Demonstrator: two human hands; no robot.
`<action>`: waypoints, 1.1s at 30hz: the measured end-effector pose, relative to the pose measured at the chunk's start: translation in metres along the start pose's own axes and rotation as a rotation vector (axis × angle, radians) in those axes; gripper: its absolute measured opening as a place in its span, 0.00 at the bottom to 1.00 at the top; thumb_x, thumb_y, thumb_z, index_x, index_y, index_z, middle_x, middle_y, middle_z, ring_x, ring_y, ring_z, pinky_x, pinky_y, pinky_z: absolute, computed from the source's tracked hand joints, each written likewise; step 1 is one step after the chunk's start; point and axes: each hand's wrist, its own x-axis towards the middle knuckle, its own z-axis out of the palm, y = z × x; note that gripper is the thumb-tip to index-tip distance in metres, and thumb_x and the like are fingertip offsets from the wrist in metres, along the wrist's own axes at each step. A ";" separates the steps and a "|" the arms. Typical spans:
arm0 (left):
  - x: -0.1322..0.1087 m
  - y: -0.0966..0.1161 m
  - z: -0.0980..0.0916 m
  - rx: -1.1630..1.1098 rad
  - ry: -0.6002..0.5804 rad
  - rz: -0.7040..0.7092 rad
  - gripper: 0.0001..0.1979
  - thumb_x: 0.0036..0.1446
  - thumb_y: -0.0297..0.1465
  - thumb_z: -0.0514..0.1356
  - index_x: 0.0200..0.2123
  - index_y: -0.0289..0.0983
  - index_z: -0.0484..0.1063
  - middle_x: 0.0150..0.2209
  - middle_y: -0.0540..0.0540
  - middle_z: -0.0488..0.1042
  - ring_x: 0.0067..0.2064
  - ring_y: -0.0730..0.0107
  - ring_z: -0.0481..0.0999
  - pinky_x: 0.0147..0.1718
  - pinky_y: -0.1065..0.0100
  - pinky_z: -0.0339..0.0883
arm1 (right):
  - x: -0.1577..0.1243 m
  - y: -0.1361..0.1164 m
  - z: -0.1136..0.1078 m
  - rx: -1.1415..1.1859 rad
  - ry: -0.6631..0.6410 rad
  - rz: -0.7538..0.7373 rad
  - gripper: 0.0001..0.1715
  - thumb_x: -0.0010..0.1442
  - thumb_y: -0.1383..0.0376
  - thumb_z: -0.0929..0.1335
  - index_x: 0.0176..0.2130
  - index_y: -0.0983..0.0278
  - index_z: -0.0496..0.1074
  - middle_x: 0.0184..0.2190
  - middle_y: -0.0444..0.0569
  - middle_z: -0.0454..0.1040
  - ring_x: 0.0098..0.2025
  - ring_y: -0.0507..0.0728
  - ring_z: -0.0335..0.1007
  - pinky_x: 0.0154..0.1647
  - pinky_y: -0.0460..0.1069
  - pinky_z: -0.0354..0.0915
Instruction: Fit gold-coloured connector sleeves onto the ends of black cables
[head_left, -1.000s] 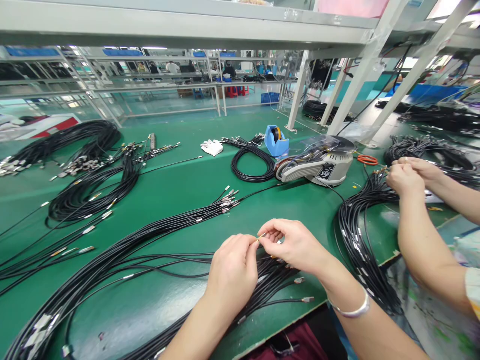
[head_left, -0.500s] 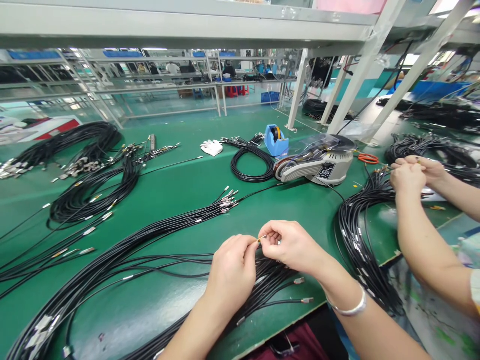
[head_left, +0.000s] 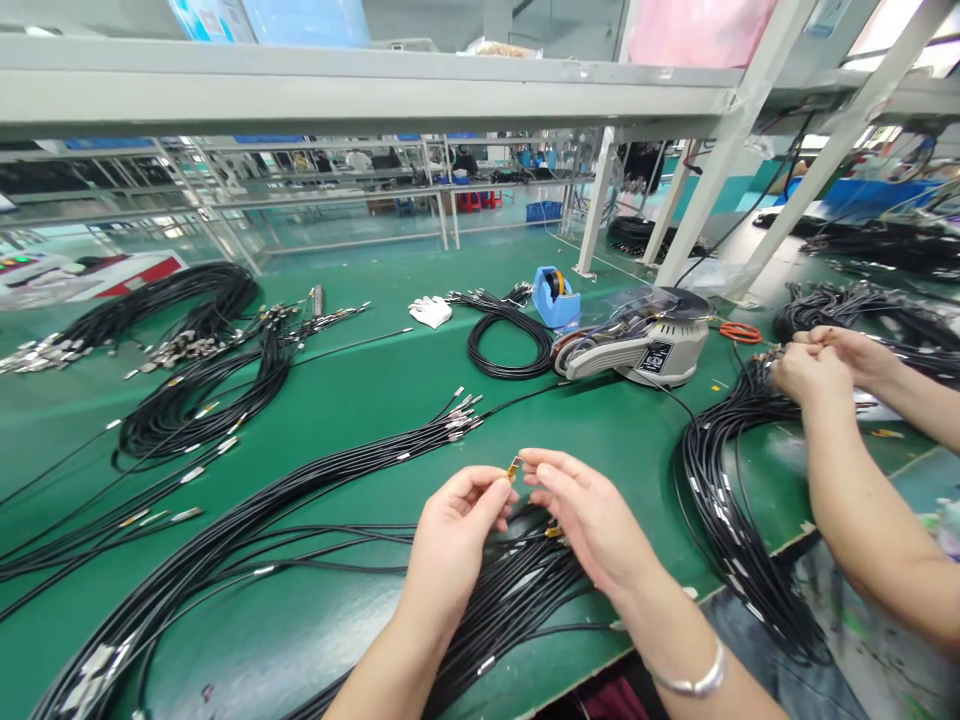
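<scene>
Over the black cable bundle [head_left: 517,590] on the green bench [head_left: 360,390], my left hand [head_left: 450,540] pinches a small gold connector [head_left: 514,468], my right hand [head_left: 585,515] loosely open beside it; so slight a grip could drop it among the cables.

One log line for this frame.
left hand: pinches gold connector | right hand: open beside it | below: black cable bundle | nearby: co-worker's hands on another bundle
</scene>
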 end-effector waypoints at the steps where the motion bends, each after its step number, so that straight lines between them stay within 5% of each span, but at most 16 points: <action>1: 0.000 -0.001 0.001 -0.062 -0.007 -0.005 0.10 0.51 0.35 0.63 0.32 0.33 0.72 0.28 0.49 0.72 0.28 0.76 0.68 0.28 0.74 0.63 | -0.002 0.005 0.007 0.119 -0.013 0.019 0.18 0.51 0.58 0.72 0.41 0.64 0.76 0.41 0.51 0.74 0.41 0.55 0.67 0.41 0.49 0.64; 5: 0.000 -0.003 0.002 -0.143 -0.013 -0.016 0.11 0.52 0.35 0.63 0.34 0.32 0.71 0.28 0.49 0.71 0.28 0.77 0.68 0.30 0.74 0.65 | 0.000 0.018 0.029 0.287 -0.038 0.047 0.14 0.51 0.60 0.73 0.37 0.65 0.77 0.37 0.49 0.74 0.35 0.52 0.67 0.35 0.47 0.63; 10: 0.003 0.010 -0.011 0.098 0.194 0.199 0.13 0.52 0.34 0.63 0.40 0.35 0.71 0.42 0.44 0.72 0.45 0.70 0.71 0.46 0.69 0.64 | 0.007 0.018 0.034 0.081 -0.050 -0.097 0.12 0.56 0.59 0.70 0.39 0.64 0.74 0.40 0.49 0.75 0.46 0.55 0.67 0.51 0.50 0.59; 13: 0.005 0.017 -0.023 0.104 0.066 0.238 0.11 0.58 0.36 0.58 0.40 0.37 0.75 0.46 0.44 0.70 0.48 0.69 0.69 0.46 0.70 0.63 | 0.008 0.015 0.038 -0.032 -0.143 -0.149 0.10 0.59 0.59 0.68 0.36 0.64 0.72 0.33 0.46 0.74 0.40 0.54 0.69 0.49 0.49 0.60; 16: 0.007 0.019 -0.029 -0.037 -0.068 0.158 0.11 0.57 0.36 0.58 0.39 0.38 0.77 0.41 0.45 0.71 0.39 0.72 0.69 0.37 0.72 0.64 | 0.006 0.015 0.043 -0.062 -0.203 -0.160 0.10 0.60 0.60 0.67 0.33 0.65 0.71 0.30 0.45 0.71 0.36 0.52 0.68 0.44 0.48 0.62; 22: 0.010 0.021 -0.032 -0.098 -0.118 0.083 0.12 0.55 0.35 0.60 0.39 0.34 0.77 0.32 0.45 0.69 0.29 0.75 0.65 0.32 0.70 0.63 | 0.003 0.018 0.047 0.000 -0.240 -0.139 0.12 0.61 0.60 0.66 0.29 0.66 0.69 0.27 0.45 0.68 0.32 0.51 0.63 0.40 0.48 0.60; 33: 0.008 0.020 -0.027 -0.018 -0.143 0.156 0.08 0.55 0.34 0.60 0.33 0.35 0.75 0.39 0.45 0.67 0.29 0.78 0.66 0.29 0.72 0.64 | 0.003 0.015 0.049 0.215 -0.185 0.019 0.08 0.51 0.65 0.69 0.25 0.67 0.69 0.23 0.44 0.65 0.28 0.50 0.59 0.34 0.46 0.58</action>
